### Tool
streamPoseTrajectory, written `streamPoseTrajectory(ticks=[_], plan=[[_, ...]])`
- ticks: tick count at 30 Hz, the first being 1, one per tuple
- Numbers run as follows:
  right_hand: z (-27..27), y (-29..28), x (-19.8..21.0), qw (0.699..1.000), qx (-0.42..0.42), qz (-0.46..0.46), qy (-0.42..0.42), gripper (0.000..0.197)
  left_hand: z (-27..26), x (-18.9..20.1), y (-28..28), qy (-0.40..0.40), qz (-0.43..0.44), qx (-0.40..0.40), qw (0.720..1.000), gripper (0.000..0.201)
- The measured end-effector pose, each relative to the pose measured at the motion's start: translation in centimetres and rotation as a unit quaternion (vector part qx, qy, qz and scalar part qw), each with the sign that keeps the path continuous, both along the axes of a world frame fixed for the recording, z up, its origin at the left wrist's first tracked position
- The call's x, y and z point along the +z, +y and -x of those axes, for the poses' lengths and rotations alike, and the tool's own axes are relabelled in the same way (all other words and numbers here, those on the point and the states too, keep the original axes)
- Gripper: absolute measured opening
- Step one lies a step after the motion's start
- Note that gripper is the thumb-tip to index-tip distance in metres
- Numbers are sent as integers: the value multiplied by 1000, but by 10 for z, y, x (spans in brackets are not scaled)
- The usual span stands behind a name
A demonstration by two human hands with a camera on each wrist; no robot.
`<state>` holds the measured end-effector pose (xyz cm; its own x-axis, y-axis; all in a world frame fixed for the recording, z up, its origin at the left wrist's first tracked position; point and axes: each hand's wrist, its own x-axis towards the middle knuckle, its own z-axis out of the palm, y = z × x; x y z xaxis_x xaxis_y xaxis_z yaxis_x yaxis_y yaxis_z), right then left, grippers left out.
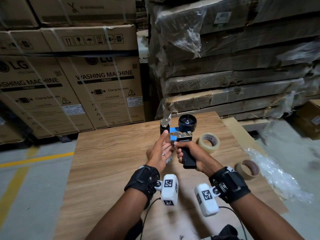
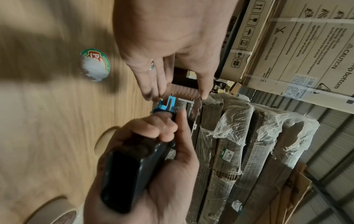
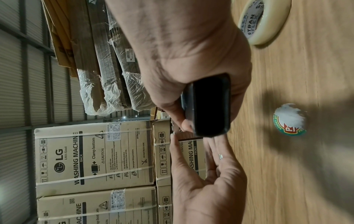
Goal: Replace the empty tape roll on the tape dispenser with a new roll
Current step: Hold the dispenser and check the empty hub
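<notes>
black wrist straps (image 1: 143,181), white tagged cameras (image 1: 170,188), ring (image 1: 163,154)

Your head camera looks forward and down from above at both hands (image 1: 173,153) over the counter (image 1: 110,153), with the stacked boxes (image 1: 97,87) behind. Your left wrist camera sits close behind the left hand (image 2: 172,45), rolled sideways and facing across to the right hand (image 2: 153,151); the right wrist camera mirrors it, close behind the right hand (image 3: 191,60) and facing the left hand (image 3: 206,174). Both wrist views share the dispenser (image 2: 122,174), a round sticker (image 3: 290,121) on the counter and the boxes, which the head view also shows.
</notes>
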<state>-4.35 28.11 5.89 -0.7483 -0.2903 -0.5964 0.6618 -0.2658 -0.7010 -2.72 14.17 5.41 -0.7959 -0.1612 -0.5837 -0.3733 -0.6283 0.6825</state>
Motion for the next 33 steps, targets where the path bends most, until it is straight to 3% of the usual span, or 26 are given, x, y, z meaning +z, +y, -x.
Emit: streamPoseTrajectory(ticks=[4, 9, 15, 23, 27, 33], plan=[[3, -3, -4, 1000, -12, -1, 0, 8, -3, -7, 8, -1, -12, 26, 1000, 67], [7, -4, -14, 1000, -23, -7, -3, 16, -9, -8, 18, 12, -17, 26, 999, 46], [8, -1, -22, 999, -30, -25, 10, 20, -9, -18, 12, 6, 0, -10, 1000, 51], [3, -6, -32, 994, -57, -84, 30, 4, -1, -36, -17, -29, 91, -49, 994, 48], [-2, -13, -50, 993, -52, -100, 38, 7, 4, -46, -36, -25, 147, -49, 988, 31], [-15, -24, -78, 994, -27, -105, 19, 8, 8, -68, -58, -23, 258, -63, 964, 30]])
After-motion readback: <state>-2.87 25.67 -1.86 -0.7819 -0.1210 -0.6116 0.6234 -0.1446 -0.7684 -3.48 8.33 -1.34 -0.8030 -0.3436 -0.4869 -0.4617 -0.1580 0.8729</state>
